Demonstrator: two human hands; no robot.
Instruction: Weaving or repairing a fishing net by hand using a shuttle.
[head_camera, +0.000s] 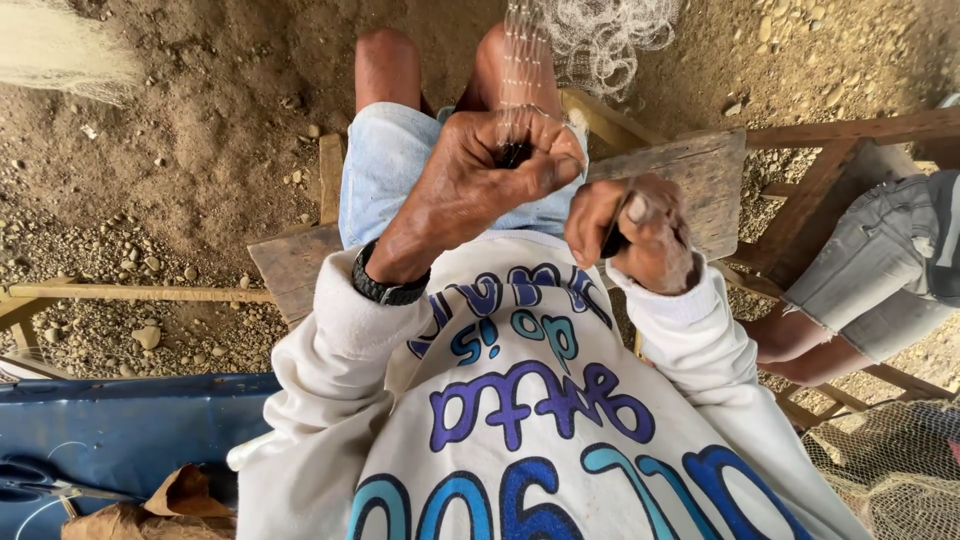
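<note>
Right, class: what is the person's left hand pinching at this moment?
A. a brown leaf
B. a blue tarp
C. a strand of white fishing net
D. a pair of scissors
C: the left hand is closed on the white fishing net, which stretches away over the knees; the right hand grips a small dark tool.

Pale fine-mesh fishing net stretched taut upward from the knees, its bunched strands pinched together
</note>
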